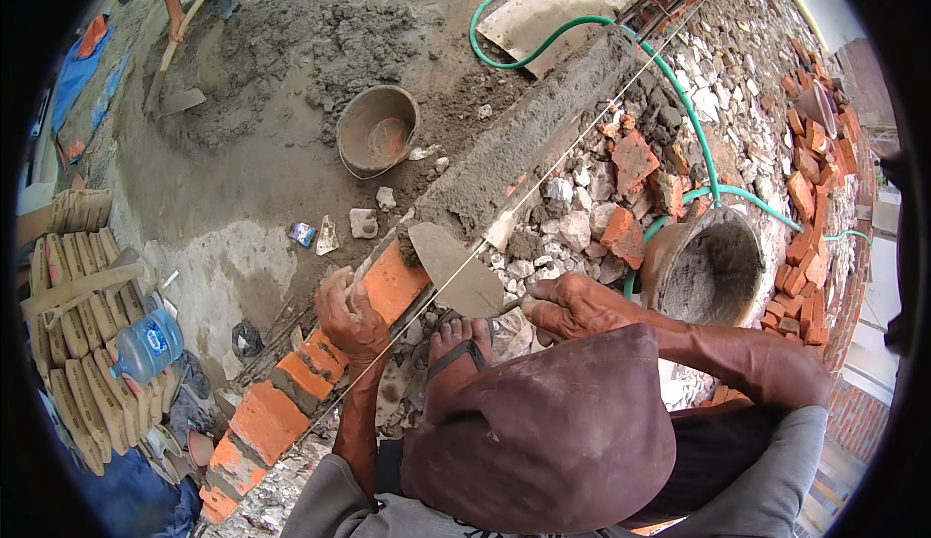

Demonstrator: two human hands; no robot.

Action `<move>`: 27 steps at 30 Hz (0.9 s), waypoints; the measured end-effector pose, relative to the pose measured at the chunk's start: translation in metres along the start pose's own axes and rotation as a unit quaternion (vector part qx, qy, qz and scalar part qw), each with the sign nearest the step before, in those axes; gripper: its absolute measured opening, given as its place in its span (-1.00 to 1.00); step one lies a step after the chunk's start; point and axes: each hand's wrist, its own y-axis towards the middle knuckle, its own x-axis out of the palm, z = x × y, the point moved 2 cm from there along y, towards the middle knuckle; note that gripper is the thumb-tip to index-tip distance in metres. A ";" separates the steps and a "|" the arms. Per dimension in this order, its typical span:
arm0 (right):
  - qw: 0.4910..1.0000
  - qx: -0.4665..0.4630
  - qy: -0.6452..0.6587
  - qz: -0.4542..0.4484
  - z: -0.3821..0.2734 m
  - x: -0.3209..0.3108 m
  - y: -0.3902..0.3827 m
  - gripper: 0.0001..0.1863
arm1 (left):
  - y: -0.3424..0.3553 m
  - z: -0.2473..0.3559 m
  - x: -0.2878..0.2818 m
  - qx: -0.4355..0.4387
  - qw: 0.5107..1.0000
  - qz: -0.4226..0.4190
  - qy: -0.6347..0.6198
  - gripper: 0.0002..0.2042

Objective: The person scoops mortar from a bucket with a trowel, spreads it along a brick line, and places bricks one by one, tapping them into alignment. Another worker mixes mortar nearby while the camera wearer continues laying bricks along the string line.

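Observation:
My left hand [351,320] has its fingers curled at the near end of an orange brick [393,284] on top of a low wall. Closed on a trowel, my right hand [577,307] has the handle mostly hidden in its grip. The flat, mortar-smeared trowel blade [456,271] lies over the far end of that brick. Beyond it, a thick bed of wet grey mortar [514,164] runs along the wall top. Nearer, a row of laid bricks [267,422] has grey mortar joints. A taut white string [572,150] follows the wall's edge.
Right of the wall are rubble [574,230], a mortar bucket [713,266], a green hose [693,116] and stacked bricks [815,198]. Left are an empty bucket [378,130], stacked sacks [92,344] and a water jug [147,346]. Another person's hand [176,26] holds a shovel.

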 end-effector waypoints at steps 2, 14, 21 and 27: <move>1.000 0.010 0.001 0.016 0.001 -0.005 -0.008 -0.73 | 0.012 0.022 -0.003 0.121 0.992 0.004 0.030 -0.72; 0.952 -0.044 -0.192 0.233 0.008 -0.041 -0.045 -0.68 | 0.028 0.098 0.060 0.237 0.944 -0.160 0.163 -0.61; 0.783 -0.034 -0.540 0.308 0.006 -0.102 -0.017 -0.75 | 0.028 0.093 0.066 0.230 0.959 -0.119 0.116 -0.66; 0.596 0.056 -0.775 0.201 -0.020 -0.128 0.056 -0.86 | 0.033 0.098 0.067 0.265 0.938 -0.169 0.148 -0.72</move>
